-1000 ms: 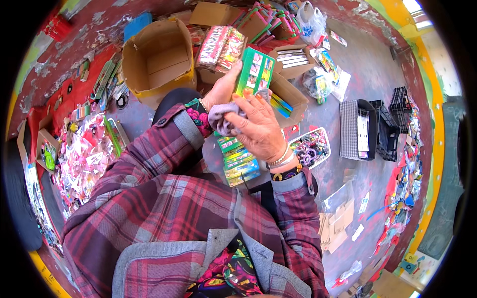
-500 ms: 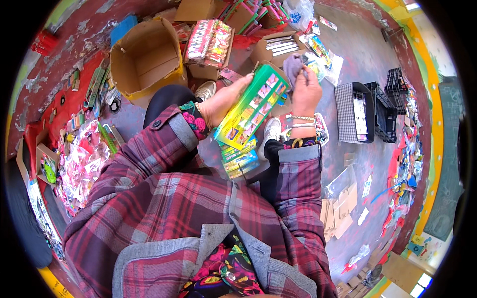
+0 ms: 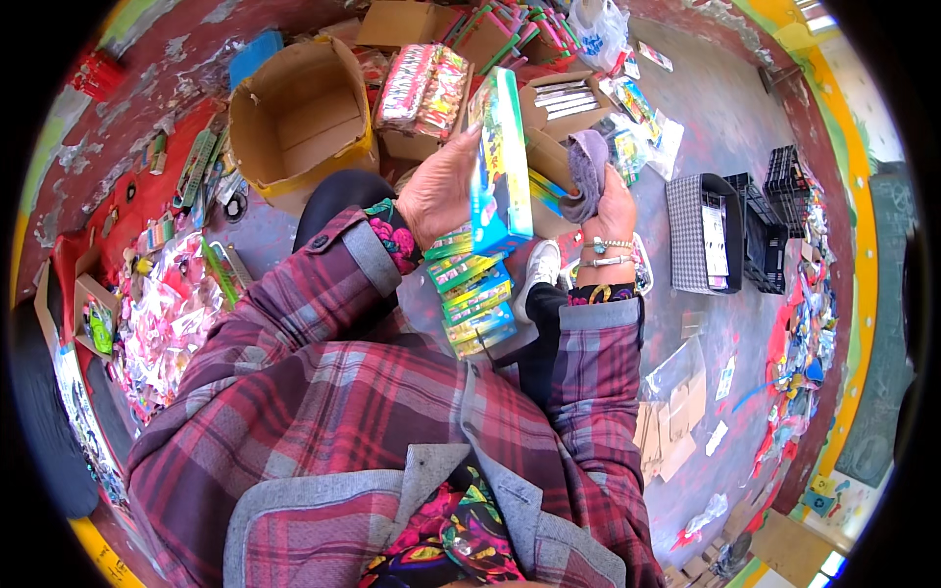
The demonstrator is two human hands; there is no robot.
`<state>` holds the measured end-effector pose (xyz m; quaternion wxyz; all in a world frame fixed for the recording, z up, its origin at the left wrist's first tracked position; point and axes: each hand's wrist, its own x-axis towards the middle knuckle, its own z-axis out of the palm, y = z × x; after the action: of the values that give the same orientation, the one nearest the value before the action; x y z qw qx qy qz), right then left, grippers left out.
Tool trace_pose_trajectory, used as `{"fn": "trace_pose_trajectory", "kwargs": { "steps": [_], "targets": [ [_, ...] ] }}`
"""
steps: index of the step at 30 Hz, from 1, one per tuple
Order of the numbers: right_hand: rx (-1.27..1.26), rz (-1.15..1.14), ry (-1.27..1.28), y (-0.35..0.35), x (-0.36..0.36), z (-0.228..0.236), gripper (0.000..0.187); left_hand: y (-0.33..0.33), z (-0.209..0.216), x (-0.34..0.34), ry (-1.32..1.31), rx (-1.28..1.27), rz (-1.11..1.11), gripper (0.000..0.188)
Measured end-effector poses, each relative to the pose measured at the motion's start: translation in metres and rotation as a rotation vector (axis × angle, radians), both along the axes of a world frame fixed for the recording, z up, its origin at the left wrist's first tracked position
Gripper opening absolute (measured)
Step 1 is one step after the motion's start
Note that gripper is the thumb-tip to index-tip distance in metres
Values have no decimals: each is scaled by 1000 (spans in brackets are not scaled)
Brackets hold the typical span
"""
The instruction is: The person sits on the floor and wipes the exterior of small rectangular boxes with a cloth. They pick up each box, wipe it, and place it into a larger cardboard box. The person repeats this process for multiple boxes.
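My left hand grips a long printed carton, blue, green and yellow, by its left side. The carton is held nearly upright, its narrow blue end toward me. A crumpled purple-grey cloth is held in my right hand, just right of the carton and apart from it. Below the carton, a row of similar green, yellow and blue cartons lies between my legs. My left fingertips are hidden behind the carton.
A large open cardboard box stands at the far left, beside a box of packaged goods. Another open carton holds white items. At right sit a checked bin and a black crate. Pink plastic packets are heaped at left.
The carton has turned from a slant, with its picture side up, to nearly upright with another side showing. My right hand and the cloth have moved off the carton's far end, slightly nearer me.
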<state>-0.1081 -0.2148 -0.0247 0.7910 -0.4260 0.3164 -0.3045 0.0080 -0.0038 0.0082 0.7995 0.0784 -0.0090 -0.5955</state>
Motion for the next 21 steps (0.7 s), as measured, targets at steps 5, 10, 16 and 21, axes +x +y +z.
{"fn": "trace_pose_trajectory", "kwargs": {
  "steps": [5, 10, 16, 21],
  "targets": [
    [32, 31, -72, 1, -1, -1, 23, 7, 6, 1, -122, 98, -29, 49],
    [-247, -172, -111, 38, 3, 48, 25, 6, 10, 6, -118, 86, 40, 55],
    [-1641, 100, -313, 110, -15, 83, 30, -2, 5, 14, -69, 27, 22, 69],
    [-1989, 553, -178, 146, -26, 82, 26, 2, -4, 14, -191, 17, -191, 71]
  ]
}}
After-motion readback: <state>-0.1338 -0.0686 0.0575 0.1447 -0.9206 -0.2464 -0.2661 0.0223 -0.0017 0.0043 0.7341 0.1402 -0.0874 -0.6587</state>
